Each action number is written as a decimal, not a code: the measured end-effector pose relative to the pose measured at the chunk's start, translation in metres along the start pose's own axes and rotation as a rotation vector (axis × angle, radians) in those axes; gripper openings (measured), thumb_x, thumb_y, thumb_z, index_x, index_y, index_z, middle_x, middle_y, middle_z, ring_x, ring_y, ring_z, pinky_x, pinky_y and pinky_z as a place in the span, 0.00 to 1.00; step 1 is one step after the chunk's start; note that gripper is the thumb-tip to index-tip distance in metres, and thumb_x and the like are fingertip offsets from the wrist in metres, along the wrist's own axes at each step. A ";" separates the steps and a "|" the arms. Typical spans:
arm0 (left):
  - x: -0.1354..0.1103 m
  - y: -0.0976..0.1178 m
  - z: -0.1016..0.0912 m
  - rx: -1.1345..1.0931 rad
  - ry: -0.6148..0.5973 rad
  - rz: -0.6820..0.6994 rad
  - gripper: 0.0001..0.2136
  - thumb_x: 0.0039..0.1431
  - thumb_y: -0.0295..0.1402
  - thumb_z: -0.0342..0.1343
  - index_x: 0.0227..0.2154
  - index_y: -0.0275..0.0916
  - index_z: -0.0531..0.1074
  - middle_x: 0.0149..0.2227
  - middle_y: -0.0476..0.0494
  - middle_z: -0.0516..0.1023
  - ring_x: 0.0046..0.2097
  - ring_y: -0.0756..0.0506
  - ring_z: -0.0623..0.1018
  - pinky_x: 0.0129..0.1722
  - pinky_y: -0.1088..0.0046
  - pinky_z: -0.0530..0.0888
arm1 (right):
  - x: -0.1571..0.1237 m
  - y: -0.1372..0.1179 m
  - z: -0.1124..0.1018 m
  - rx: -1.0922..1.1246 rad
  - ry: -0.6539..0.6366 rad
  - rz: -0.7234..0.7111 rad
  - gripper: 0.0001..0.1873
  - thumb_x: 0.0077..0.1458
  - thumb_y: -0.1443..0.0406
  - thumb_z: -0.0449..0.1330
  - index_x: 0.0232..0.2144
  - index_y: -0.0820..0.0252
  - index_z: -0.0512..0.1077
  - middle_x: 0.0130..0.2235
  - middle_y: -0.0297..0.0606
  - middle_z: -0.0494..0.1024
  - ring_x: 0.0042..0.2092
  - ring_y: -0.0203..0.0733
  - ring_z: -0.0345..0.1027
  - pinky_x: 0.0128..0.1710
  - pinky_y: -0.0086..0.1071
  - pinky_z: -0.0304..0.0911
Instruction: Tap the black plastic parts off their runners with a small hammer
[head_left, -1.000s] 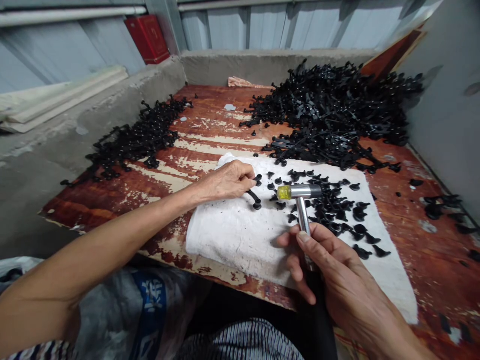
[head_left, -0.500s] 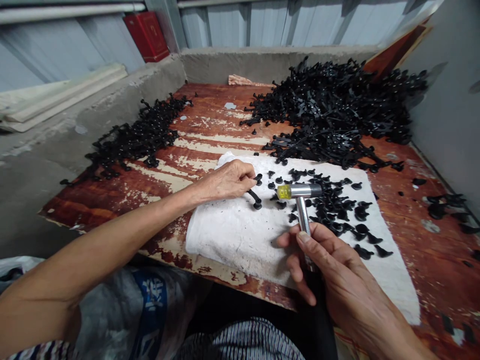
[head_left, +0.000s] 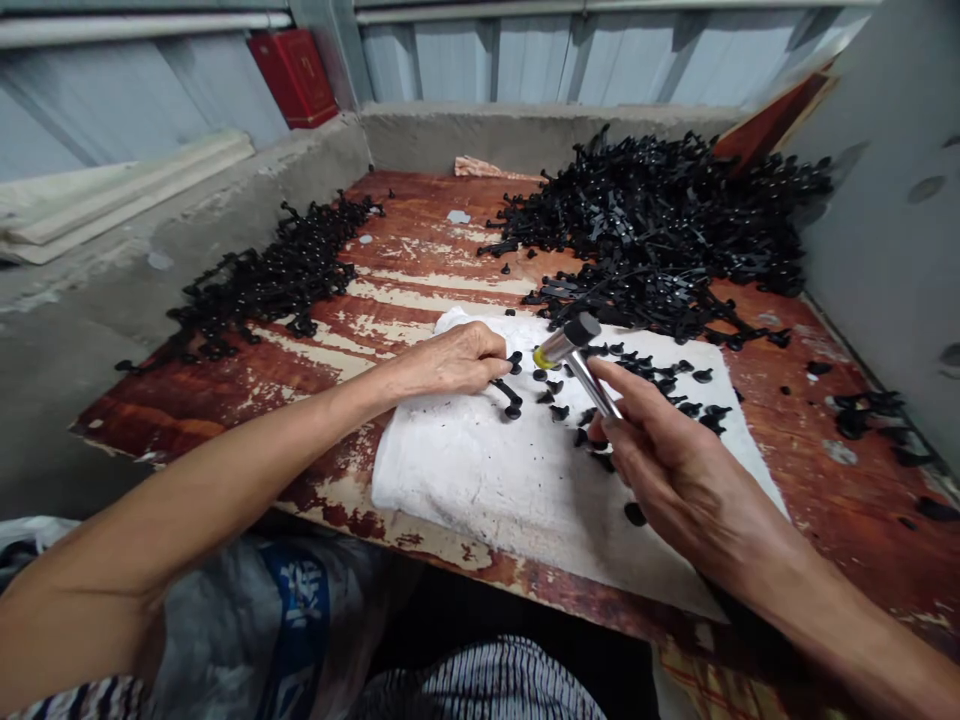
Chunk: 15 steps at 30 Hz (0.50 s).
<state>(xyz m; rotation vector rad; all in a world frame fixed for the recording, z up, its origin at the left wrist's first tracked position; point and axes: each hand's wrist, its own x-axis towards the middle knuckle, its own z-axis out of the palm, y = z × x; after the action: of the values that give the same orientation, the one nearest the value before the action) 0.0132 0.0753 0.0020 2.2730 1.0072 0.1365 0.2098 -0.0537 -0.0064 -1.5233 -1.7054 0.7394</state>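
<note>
My left hand (head_left: 465, 358) rests on the white cloth (head_left: 465, 480), its fingers closed on a small black part (head_left: 508, 396) with round knobbed ends. My right hand (head_left: 675, 460) grips a small mallet (head_left: 574, 345) by its metal shaft. One mallet face is yellow, the other black. The yellow face points down and left, just right of the black part under my left fingers; I cannot tell whether it touches anything. Loose black pieces with disc heads (head_left: 559, 411) lie scattered on the cloth, several of them hidden behind my right hand.
A large heap of black parts (head_left: 652, 210) lies at the back right of the worn red-brown board (head_left: 420, 220). A smaller pile (head_left: 277, 265) sits along the left. A low concrete ledge (head_left: 300, 170) borders the board, with a red box (head_left: 294, 78) standing on it.
My right hand has moved up and turned over, swinging the mallet head leftward so the yellow face tips down. My left hand stays in place on the black part.
</note>
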 end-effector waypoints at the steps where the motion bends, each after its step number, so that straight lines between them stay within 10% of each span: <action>1: 0.000 0.000 0.000 -0.009 -0.004 -0.008 0.12 0.54 0.27 0.48 0.17 0.38 0.59 0.17 0.54 0.57 0.21 0.54 0.57 0.22 0.74 0.51 | 0.006 0.002 0.000 -0.099 0.017 -0.093 0.26 0.57 0.64 0.51 0.58 0.57 0.64 0.41 0.45 0.76 0.31 0.43 0.69 0.33 0.38 0.68; 15: -0.001 -0.007 0.004 -0.018 0.017 0.024 0.11 0.55 0.29 0.47 0.18 0.38 0.60 0.18 0.53 0.60 0.22 0.54 0.59 0.23 0.74 0.54 | 0.026 -0.004 0.006 -0.242 0.107 -0.279 0.31 0.55 0.67 0.49 0.62 0.54 0.61 0.33 0.41 0.71 0.33 0.45 0.65 0.37 0.41 0.65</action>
<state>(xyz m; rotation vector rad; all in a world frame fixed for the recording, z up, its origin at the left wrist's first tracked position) 0.0091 0.0758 -0.0054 2.2719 0.9841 0.1741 0.2018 -0.0279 -0.0025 -1.4119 -1.9275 0.3108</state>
